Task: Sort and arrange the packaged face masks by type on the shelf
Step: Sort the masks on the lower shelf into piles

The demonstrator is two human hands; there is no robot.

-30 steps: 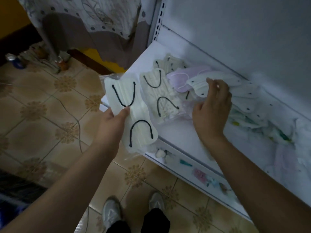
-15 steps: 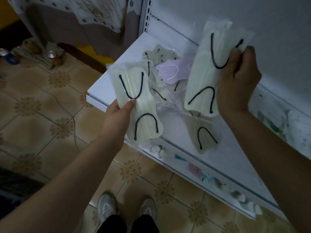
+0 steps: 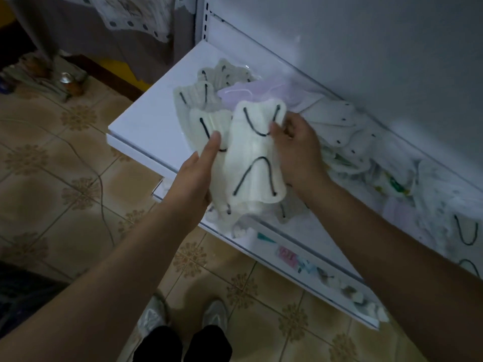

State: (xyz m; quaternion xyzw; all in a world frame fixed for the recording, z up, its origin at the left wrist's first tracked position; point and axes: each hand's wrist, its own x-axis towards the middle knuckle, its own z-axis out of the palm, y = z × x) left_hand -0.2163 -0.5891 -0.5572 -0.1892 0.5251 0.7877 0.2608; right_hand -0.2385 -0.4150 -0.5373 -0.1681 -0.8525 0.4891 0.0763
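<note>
While both hands bring two cream black-looped mask packets together, the sorting is mid-stack above the shelf's near edge.

Left hand (image 3: 194,176) clamps thumb-over on the lower cream packet (image 3: 202,124); right hand (image 3: 295,150) pinches the upper cream packet (image 3: 254,163) by its far right edge. Light, limp, slick film: likely best held flat by edges. White shelf (image 3: 146,126) offers bare room leftward; loose masks (image 3: 337,126) crowd the right.

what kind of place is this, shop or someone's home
Probably a small shop: a white slotted-upright display shelf holds loose packaged face masks, above patterned floor tiles.
</note>
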